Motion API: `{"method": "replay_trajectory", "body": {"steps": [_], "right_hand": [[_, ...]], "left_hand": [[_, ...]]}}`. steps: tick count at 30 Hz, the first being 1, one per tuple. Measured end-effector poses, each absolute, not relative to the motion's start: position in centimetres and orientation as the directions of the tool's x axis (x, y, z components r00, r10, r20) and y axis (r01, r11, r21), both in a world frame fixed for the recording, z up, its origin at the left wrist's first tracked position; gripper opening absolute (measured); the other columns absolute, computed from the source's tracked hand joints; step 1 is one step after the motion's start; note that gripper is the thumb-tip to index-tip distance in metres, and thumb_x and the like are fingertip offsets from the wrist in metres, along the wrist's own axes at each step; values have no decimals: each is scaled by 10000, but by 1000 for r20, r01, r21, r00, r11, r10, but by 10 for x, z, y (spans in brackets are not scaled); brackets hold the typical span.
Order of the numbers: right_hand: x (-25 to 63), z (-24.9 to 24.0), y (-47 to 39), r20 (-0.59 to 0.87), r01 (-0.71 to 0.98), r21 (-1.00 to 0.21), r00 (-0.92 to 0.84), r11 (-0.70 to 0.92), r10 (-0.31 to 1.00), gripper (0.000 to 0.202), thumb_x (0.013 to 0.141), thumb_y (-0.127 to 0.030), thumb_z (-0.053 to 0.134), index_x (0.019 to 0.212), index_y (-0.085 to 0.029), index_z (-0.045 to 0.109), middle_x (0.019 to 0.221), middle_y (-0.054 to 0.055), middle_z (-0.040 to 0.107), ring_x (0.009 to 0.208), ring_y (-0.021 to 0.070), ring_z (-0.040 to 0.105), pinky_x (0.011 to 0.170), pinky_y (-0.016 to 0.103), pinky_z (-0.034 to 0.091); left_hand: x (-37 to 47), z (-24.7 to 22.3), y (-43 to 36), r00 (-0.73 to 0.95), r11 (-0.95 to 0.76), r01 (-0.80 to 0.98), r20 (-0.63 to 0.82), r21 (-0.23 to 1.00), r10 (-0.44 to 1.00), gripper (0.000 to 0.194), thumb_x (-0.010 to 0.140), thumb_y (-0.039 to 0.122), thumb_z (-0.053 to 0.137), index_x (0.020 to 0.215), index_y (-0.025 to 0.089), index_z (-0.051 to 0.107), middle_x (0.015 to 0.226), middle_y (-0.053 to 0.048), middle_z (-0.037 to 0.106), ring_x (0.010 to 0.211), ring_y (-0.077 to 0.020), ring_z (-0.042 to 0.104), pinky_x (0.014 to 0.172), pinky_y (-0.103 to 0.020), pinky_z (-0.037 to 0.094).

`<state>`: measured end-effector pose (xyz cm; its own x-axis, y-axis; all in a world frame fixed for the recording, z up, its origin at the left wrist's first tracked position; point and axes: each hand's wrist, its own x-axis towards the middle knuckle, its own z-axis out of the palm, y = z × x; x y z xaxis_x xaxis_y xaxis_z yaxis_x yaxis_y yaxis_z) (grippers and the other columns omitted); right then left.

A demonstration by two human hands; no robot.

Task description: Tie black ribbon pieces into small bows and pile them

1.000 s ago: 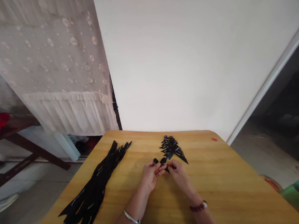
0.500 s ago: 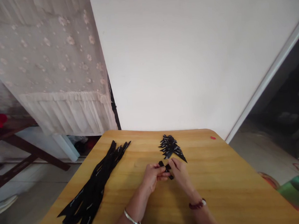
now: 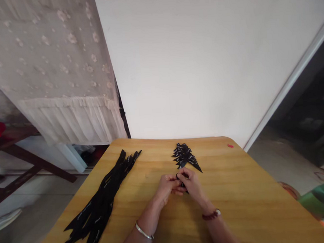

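Note:
Both hands meet over the middle of the wooden table (image 3: 234, 201). My left hand (image 3: 168, 187) pinches a short black ribbon (image 3: 182, 185), mostly hidden by the fingers. From the other side my right hand (image 3: 191, 181) grips the same ribbon with thumb and forefinger. Just beyond the hands lies an overlapping stack of black ribbon bows (image 3: 184, 155) with white printing. To the left a long bundle of black ribbon strips (image 3: 101, 199), also printed in white, stretches slantwise across the table.
A small red object (image 3: 230, 146) lies near the table's far right corner. A white wall panel (image 3: 191, 60) stands behind the table, with a lace curtain (image 3: 64, 69) to its left. Green plastic (image 3: 323, 201) is on the floor at right, a dark wooden stand (image 3: 37, 160) at left.
My right hand has moved slightly left and closer against my left hand. Less of the ribbon shows between the fingers now. The camera view has shifted a little.

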<state>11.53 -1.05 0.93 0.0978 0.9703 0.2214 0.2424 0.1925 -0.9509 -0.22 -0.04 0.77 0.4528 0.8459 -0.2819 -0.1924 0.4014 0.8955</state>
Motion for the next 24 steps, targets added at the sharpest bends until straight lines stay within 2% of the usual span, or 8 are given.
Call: {"method": "replay_trajectory", "body": {"steps": [9, 12, 15, 18, 21, 24], "right_hand": [[107, 10, -11, 248, 297, -938, 216, 178, 945, 198, 672, -301, 493, 522, -187, 431, 480, -46, 415, 476, 108, 397, 464, 214, 321], [109, 10, -11, 196, 212, -967, 266, 141, 944, 275, 707, -397, 464, 537, -181, 461, 509, -19, 476, 506, 125, 446, 475, 220, 349], [113, 9, -13, 92, 78, -994, 317, 71, 944, 403, 755, -512, 360, 635, -166, 526, 587, 24, 556, 561, 149, 510, 498, 235, 389], [117, 8, -15, 29, 66, -998, 356, 6, 934, 470, 746, -567, 332, 629, -160, 535, 571, 36, 559, 552, 159, 514, 486, 246, 393], [117, 8, -15, 60, 135, -991, 314, 18, 947, 431, 735, -548, 373, 567, -172, 500, 531, 15, 515, 523, 150, 483, 464, 241, 363], [116, 8, -13, 190, 254, -959, 244, 127, 951, 349, 704, -467, 473, 500, -186, 435, 486, -28, 432, 489, 121, 420, 453, 227, 312]], "left_hand": [[-1, 9, 0, 456, 407, -191, -287, 893, 843, 270, 553, 295, 683, 690, 69, 626, 599, -79, 650, 513, -150, 605, 459, -216, 458], [-1, 7, 2, 443, 427, -245, -291, 871, 848, 257, 546, 266, 689, 689, 68, 608, 613, -90, 653, 528, -169, 616, 464, -228, 463], [-2, 4, 4, 376, 422, -344, -289, 839, 880, 214, 558, 240, 685, 650, 88, 566, 633, -92, 657, 552, -180, 625, 475, -236, 471], [-2, 4, 5, 326, 408, -403, -288, 819, 900, 197, 575, 222, 677, 598, 107, 518, 623, -93, 656, 555, -179, 627, 484, -238, 476], [-2, 5, 4, 322, 401, -410, -281, 819, 904, 194, 585, 222, 669, 594, 106, 514, 615, -93, 653, 555, -181, 627, 487, -240, 478], [-1, 4, 4, 299, 396, -406, -290, 824, 909, 184, 577, 213, 671, 588, 101, 525, 569, -72, 636, 524, -172, 619, 460, -229, 468]]}}
